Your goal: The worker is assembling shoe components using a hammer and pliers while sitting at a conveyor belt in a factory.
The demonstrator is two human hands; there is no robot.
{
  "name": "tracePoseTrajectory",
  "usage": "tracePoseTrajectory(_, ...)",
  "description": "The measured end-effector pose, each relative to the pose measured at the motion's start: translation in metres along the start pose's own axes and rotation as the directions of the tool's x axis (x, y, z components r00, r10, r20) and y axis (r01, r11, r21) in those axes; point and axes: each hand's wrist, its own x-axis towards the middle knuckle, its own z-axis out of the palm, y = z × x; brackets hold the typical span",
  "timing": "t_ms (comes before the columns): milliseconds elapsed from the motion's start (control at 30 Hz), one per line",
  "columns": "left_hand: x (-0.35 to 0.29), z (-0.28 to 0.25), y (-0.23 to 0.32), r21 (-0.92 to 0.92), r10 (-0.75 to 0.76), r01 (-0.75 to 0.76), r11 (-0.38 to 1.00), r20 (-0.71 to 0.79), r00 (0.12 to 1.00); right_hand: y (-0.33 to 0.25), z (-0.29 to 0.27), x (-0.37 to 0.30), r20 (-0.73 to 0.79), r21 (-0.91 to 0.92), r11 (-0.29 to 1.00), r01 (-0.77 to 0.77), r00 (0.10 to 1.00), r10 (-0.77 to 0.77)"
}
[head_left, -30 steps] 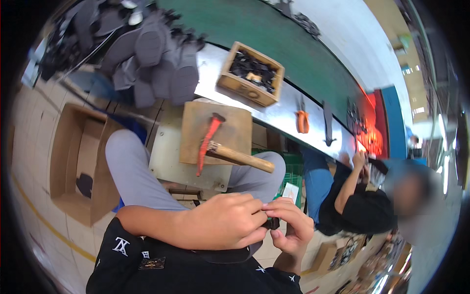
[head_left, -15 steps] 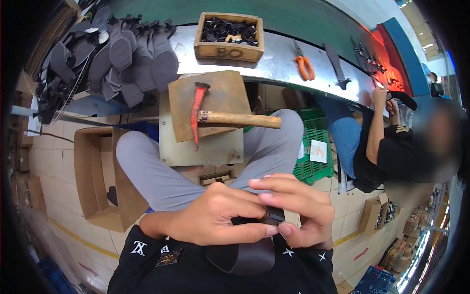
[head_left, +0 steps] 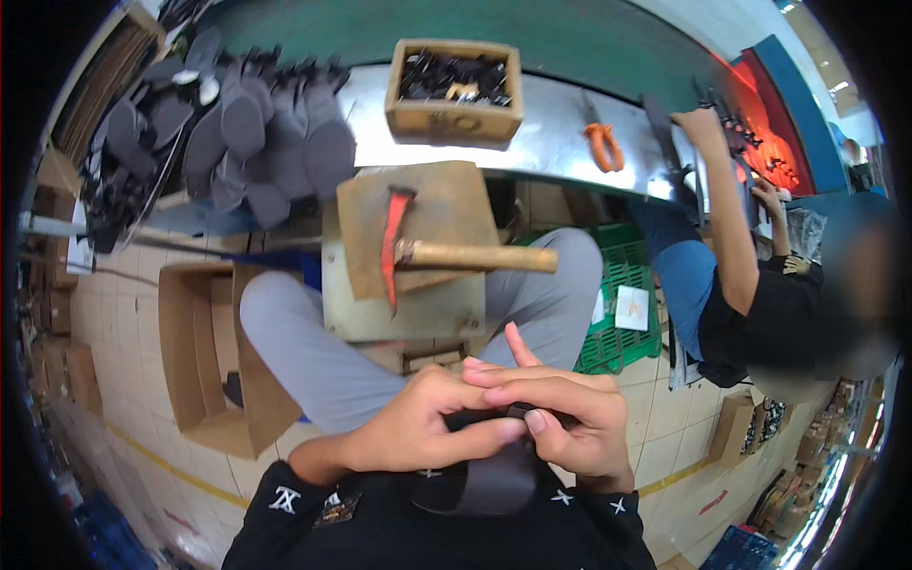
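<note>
both hands [head_left: 427, 427] [head_left: 581, 418] hold a dark piece [head_left: 499, 486], rounded end toward torso [head_left: 380, 527].

Black top [head_left: 380, 537], white star motifs [head_left: 562, 497], probably embroidery; grey trousers [head_left: 312, 328].

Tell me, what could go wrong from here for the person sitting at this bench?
The dark piece is pinched between the left hand and the right hand, so it might slip. The hammer lies loose on the brown pad, its handle jutting past the edge toward the right leg; a bump could knock it off. Knocking the wooden box might spill its small black parts.
</note>
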Motion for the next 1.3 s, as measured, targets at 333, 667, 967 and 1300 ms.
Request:
tracePoseTrajectory(333,-0.014,0.007,-0.028,-0.401,-0.419,0.451,0.797,0.170,0.892,0.056,-0.047,-0.001,-0.329,-0.197,0.980,-0.042,0.944,-0.026)
tracePoseTrajectory(667,0.005,-0.007,-0.001,-0.124,-0.033,0.075,0.989,0.309,0.951,0.044,-0.066,0.013,-0.023,0.463,0.886,-0.030,0.999,0.046)
tracePoseTrajectory(967,-0.008,-0.007,-0.011,-0.133,-0.018,0.053,0.990,0.249,0.968,0.045,-0.062,0.013,-0.097,0.404,0.902,0.152,0.988,-0.123)
tracePoseTrajectory(1300,-0.030,-0.043,0.001,0.018,-0.245,0.259,0.966,-0.264,0.933,0.066,-0.108,0.053,-0.354,-0.317,0.948,0.013,0.926,-0.131)
